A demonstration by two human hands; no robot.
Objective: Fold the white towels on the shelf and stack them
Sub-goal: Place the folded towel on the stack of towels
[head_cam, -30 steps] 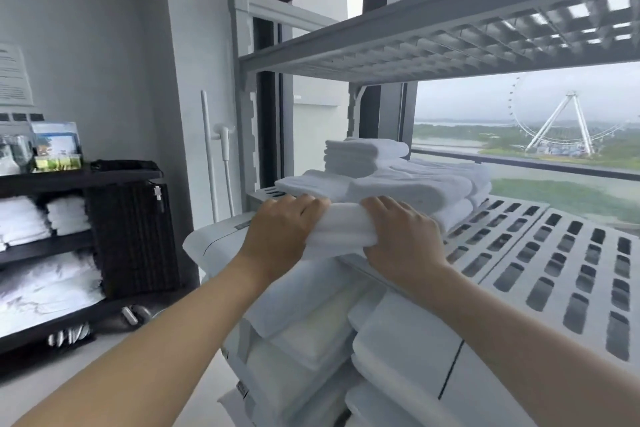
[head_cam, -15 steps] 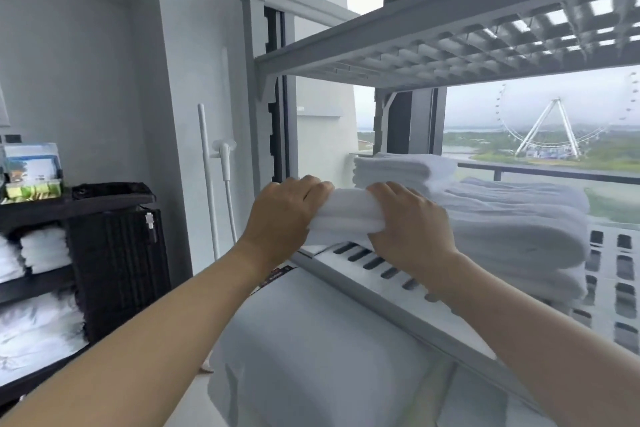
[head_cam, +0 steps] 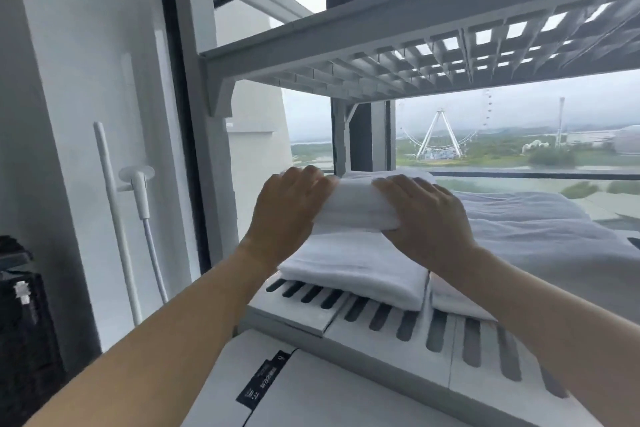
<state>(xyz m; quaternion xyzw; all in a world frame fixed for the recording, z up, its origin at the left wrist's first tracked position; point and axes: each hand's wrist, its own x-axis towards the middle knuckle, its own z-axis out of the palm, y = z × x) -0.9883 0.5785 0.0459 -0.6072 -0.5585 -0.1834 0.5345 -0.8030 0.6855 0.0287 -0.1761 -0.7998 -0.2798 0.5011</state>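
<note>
A folded white towel (head_cam: 353, 206) is gripped at its left end by my left hand (head_cam: 287, 215) and at its right end by my right hand (head_cam: 426, 215). It is held just over a stack of folded white towels (head_cam: 353, 270) that sits on the grey slotted shelf (head_cam: 398, 322). More white towels (head_cam: 540, 239) lie spread in a loose heap to the right on the same shelf. Whether the held towel touches the stack below is hidden by my hands.
An upper grey grid shelf (head_cam: 415, 55) hangs close overhead. The shelf post (head_cam: 204, 114) stands at the left, with a white rod and cable (head_cam: 114, 211) on the wall beside it. A grey bin lid (head_cam: 311, 385) is below, a black rack (head_cam: 20, 322) far left.
The view has moved closer and lower to the shelf. Both hands carried the folded towel to the left, and it now sits over the folded stack at the shelf's left end.
</note>
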